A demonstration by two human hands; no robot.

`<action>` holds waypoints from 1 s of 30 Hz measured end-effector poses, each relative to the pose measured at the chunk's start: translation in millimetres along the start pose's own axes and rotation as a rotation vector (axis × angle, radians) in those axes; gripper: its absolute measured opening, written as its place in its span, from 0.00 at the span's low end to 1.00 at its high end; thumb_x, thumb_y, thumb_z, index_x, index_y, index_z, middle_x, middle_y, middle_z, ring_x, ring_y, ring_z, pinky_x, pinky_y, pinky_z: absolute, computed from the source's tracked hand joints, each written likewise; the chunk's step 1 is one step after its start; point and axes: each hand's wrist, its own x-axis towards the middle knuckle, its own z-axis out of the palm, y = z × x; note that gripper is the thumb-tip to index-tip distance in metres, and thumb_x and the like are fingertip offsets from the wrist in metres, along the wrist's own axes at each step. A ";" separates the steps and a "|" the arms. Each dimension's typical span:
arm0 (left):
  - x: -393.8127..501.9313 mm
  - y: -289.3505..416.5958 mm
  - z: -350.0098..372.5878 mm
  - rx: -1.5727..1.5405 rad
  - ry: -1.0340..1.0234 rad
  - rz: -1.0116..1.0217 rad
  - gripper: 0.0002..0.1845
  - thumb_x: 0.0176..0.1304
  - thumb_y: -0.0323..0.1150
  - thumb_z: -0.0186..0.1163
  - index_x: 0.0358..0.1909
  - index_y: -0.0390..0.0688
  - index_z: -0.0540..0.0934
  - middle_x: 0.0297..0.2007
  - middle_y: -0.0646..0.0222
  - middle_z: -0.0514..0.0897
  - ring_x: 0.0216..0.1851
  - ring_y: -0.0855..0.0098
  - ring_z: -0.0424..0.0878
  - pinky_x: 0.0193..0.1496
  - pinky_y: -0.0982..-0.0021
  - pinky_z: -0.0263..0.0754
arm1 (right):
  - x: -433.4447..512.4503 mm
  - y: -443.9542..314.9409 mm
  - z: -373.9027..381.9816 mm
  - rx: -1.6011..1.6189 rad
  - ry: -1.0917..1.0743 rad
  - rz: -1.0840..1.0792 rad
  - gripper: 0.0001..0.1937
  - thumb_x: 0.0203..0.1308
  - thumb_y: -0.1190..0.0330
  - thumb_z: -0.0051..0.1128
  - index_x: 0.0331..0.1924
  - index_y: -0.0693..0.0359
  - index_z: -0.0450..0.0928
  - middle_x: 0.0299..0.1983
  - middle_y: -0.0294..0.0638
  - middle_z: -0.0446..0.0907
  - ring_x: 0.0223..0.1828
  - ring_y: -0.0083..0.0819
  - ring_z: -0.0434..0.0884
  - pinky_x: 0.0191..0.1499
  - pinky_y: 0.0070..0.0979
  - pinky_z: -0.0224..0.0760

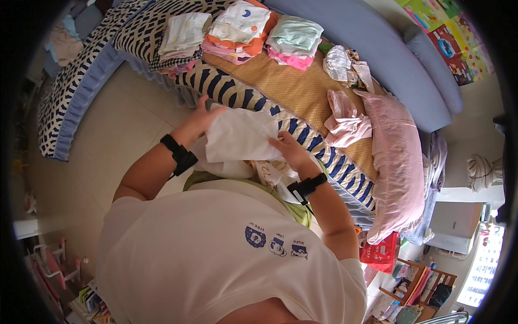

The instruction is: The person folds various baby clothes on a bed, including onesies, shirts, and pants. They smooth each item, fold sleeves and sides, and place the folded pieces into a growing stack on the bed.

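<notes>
A white cloth garment (243, 135) is stretched between my hands above my lap. My right hand (292, 150) pinches its right edge between thumb and fingers. At its upper left corner, the fingers of my left hand (206, 116) touch the fabric while the thumb points away; whether they grip it is unclear. More white fabric hangs beneath, partly hidden. A white cloth with brown lettering (267, 172) lies below the garment, close to my body. Green fabric (299, 212) shows around my waist and lap. Both my wrists wear black straps with small boxes.
Before me stands a sofa with a tan mat (295, 87). Folded clothes form a left stack (184, 34), a middle stack (238, 24) and a right stack (295, 34). A pink shirt (348, 121) lies beside a pink pillow (398, 162). A red bag (380, 253) stands right.
</notes>
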 end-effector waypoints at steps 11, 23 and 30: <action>-4.4 -50.1 5.4 -0.250 -0.127 -0.188 0.30 0.60 0.44 0.61 0.59 0.37 0.71 0.47 0.61 0.82 0.44 0.68 0.83 0.47 0.68 0.79 | 13.0 26.5 -20.5 0.097 0.075 -0.010 0.21 0.63 0.68 0.56 0.58 0.62 0.64 0.37 0.38 0.78 0.37 0.23 0.77 0.40 0.21 0.70; 4.8 115.6 31.1 -0.499 -0.294 0.112 0.20 0.62 0.42 0.60 0.49 0.39 0.78 0.40 0.65 0.84 0.37 0.69 0.84 0.40 0.62 0.82 | 5.0 91.4 -118.7 -0.391 0.438 -0.013 0.17 0.59 0.66 0.61 0.48 0.64 0.72 0.34 0.39 0.78 0.34 0.25 0.77 0.38 0.23 0.70; 124.1 263.4 80.5 -0.761 -0.184 0.628 0.19 0.67 0.37 0.55 0.54 0.37 0.73 0.47 0.62 0.81 0.48 0.66 0.81 0.49 0.65 0.78 | 21.1 115.9 -148.4 -0.428 0.198 0.052 0.21 0.53 0.60 0.65 0.46 0.66 0.76 0.40 0.48 0.82 0.43 0.35 0.81 0.46 0.30 0.73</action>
